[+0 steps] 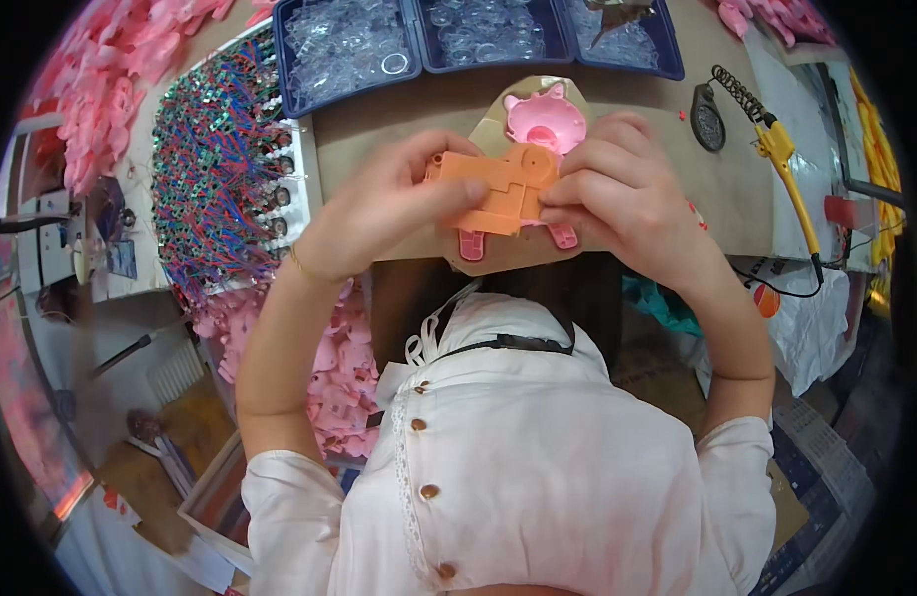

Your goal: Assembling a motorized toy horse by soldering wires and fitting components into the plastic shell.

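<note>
An orange plastic housing (503, 189) is held up over the table's front edge. My left hand (404, 194) grips its left end, thumb lying across the face. At the right end the fingers of my right hand (622, 189) are closed on the housing's edge; whether they also hold a small part is hidden. Beneath and behind it lies a pink pig-shaped plastic shell (546, 117), its hollow side up, on a tan board (488, 124). Two pink leg-like ends (472, 244) poke out below the orange housing.
A blue compartment tray (351, 99) of clear plastic parts stands at the back. Wired circuit boards (215, 159) heap at the left, near pink parts (101, 70). A yellow soldering iron (788, 174) rests by its coiled stand (708, 119) at right.
</note>
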`<state>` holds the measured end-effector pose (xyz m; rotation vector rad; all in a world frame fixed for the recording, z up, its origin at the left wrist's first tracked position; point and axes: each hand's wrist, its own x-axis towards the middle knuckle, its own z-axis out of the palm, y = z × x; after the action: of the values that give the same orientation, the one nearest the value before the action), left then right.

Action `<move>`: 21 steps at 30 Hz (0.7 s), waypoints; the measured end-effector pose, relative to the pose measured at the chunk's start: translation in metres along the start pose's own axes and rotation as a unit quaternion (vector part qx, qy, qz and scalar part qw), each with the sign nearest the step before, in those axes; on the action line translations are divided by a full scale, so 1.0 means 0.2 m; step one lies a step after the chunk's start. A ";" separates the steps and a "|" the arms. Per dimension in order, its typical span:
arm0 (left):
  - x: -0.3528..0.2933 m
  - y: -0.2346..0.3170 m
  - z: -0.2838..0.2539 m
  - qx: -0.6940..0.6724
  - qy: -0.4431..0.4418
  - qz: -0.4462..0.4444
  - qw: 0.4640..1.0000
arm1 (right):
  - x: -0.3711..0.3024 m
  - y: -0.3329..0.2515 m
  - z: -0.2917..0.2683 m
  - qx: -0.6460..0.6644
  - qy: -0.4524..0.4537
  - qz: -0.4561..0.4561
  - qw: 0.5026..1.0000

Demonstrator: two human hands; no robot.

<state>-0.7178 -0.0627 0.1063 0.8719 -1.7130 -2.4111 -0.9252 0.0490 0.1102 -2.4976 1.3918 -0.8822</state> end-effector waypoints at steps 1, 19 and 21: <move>0.00 -0.03 0.02 -0.010 0.030 0.025 0.999 | -0.02 0.00 0.01 -0.049 0.037 0.010 0.998; -0.14 -0.23 0.23 0.336 0.161 0.281 0.885 | -0.11 -0.09 -0.02 0.147 -0.011 0.106 0.983; -0.12 -0.27 0.26 0.299 0.187 0.271 0.896 | -0.12 -0.04 -0.04 0.158 -0.034 0.140 0.977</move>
<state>-0.7087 0.0110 0.0804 0.6987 -2.1767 -1.2852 -0.9333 0.0746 0.1090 -2.0206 1.4078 -0.8702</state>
